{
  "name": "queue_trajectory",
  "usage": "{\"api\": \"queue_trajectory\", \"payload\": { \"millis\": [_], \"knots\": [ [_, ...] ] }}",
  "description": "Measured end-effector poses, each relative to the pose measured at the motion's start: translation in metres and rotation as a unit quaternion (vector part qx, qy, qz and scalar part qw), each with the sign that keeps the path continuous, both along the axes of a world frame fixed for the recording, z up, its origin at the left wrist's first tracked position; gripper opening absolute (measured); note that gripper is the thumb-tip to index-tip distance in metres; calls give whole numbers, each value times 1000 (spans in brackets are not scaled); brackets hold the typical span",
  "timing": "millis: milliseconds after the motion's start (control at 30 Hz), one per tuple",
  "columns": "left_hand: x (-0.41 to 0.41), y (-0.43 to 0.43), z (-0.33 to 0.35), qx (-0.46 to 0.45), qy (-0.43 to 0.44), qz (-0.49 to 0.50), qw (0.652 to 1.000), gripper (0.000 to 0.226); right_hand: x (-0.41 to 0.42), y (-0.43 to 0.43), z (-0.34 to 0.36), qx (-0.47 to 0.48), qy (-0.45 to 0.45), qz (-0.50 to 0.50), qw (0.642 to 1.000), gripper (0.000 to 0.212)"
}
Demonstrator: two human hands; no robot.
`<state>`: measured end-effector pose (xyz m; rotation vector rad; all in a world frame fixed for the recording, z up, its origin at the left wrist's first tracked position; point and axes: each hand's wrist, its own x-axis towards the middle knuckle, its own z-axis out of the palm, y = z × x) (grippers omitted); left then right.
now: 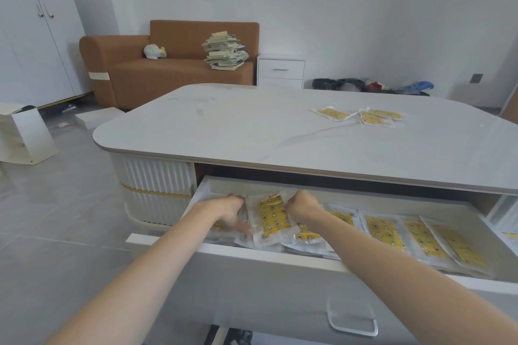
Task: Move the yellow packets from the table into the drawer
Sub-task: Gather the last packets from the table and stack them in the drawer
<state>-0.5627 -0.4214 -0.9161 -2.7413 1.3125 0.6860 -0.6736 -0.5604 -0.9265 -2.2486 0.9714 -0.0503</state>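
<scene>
- The yellow packet (273,216) being handled is already inside the open drawer (280,288), at its left end. It rests slightly tilted on top of other wrapped packets.
- The left grip (229,213) is curled over the packet's left edge, and the right grip (304,207) pinches its upper right edge. Both are grasping this one packet. The two-sided hold appears meant to square it and lay it flat, not to drop it loose.
- The stowed packets (384,232) lie in an overlapping row running to the right along the drawer. This suggests an orderly fill that spreads the stock across the floor of the drawer.
- The remaining packets (372,117) sit on the surface (224,126) toward its far right, well apart from the drawer. Two overlap and a third lies just beside them; the exact count is uncertain.
- Assessment: the placing step is near its end. The task looks well advanced but is not finished.
- Risk: the clear film wrappers look slick, so the left-end pile may slide when let go.
- Surroundings: a brown sofa (173,73) carrying a stack of books (225,50) stands behind.
</scene>
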Motion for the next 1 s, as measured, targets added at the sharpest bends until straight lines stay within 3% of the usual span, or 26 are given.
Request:
{"api": "queue_trajectory", "payload": {
  "millis": [100,167,367,433,733,1000],
  "knots": [
    [-1,1,0,11,2,-7,1000,99,-1,-10,-3,108,-42,-53,992,28],
    [-3,4,0,19,0,-6,1000,104,-2,-12,-4,117,-49,-57,990,26],
    [-10,2,3,2,-4,-10,1000,122,-4,-1,4,-73,-36,-17,997,15],
    [-12,0,2,0,-4,-20,1000,124,-5,1,9,-91,-39,-6,995,19],
    [-28,-23,8,37,-26,-66,997,118,-46,-34,28,76,41,-36,996,26],
    [-45,-50,8,88,-55,-120,987,112,-60,-57,12,166,-27,-125,978,22]
  ]
}}
